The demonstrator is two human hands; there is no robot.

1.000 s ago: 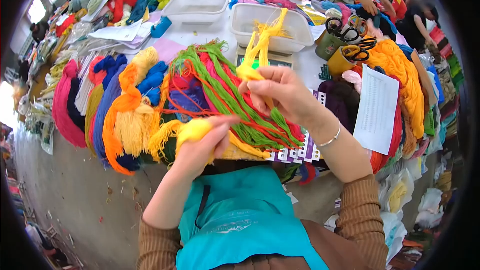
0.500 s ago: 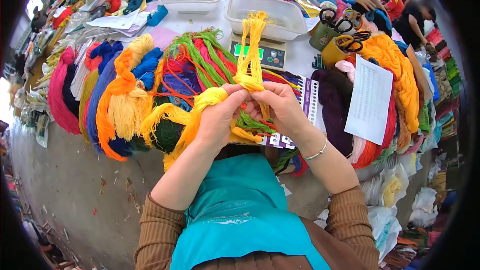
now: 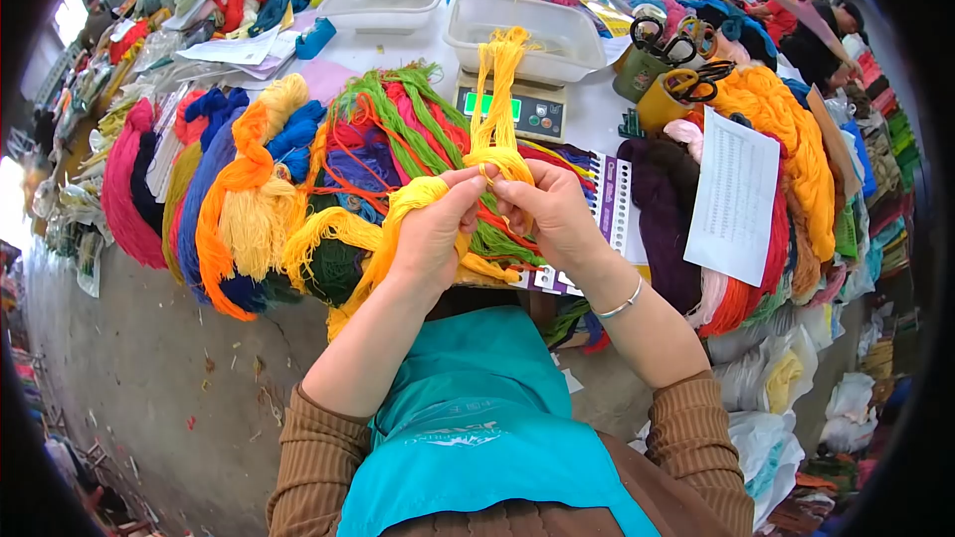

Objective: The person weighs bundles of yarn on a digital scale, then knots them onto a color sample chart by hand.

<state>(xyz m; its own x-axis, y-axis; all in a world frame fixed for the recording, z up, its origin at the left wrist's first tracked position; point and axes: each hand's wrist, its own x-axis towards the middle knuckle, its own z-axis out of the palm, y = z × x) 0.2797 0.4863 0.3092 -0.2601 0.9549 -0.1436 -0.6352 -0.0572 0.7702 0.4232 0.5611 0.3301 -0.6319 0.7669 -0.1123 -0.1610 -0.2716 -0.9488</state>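
A hank of yellow yarn (image 3: 494,104) runs up from between my hands toward the scale, its folded end near the plastic tub. My left hand (image 3: 443,224) is closed on the yellow yarn, thumb and forefinger pinching at the knotted part, while more yarn hangs down past the palm. My right hand (image 3: 552,209) pinches the same yarn just to the right, fingertips close to the left ones. Below lie green, red and pink yarns (image 3: 423,129). A digital scale (image 3: 537,116) with a lit green display sits just behind the hank.
Clear plastic tubs (image 3: 527,35) stand at the back. Scissors rest in a green cup (image 3: 642,75) and a yellow cup (image 3: 664,104) at right, near a printed sheet (image 3: 734,199). Yarn hanks (image 3: 254,199) drape over the table's front edge. Other people work beyond.
My fingertips have shifted slightly at the knot, and a thin yellow strand now shows between them. Behind the table, a co-worker's arms have moved.
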